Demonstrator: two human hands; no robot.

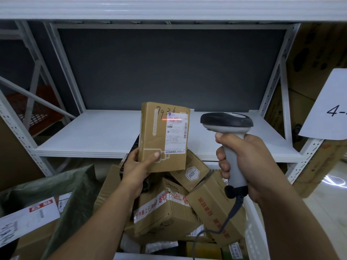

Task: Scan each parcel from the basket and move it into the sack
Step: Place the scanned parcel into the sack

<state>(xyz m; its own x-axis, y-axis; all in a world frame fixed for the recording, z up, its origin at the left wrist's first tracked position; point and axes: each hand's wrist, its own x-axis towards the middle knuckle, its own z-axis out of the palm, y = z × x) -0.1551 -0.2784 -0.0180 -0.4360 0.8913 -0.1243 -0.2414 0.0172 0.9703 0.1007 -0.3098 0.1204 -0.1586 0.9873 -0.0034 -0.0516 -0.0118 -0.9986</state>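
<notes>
My left hand (138,163) holds a flat brown cardboard parcel (159,132) upright by its lower left corner, label facing me, "7936" handwritten on top. A red scan line lies across the top of its white label (176,136). My right hand (242,158) grips the handle of a grey and black barcode scanner (226,121), which points at the parcel from the right. Below my hands, a white basket (253,231) holds several cardboard parcels (165,209). The green woven sack (62,186) stands open at lower left with a white parcel (28,218) inside.
A white metal shelf board (93,134) runs behind the held parcel, with a grey back panel above it. The scanner's coiled cable (231,212) hangs down over the basket. Large cartons and a paper sign (330,104) reading "4-" stand at the right. An orange crate (37,109) sits at left.
</notes>
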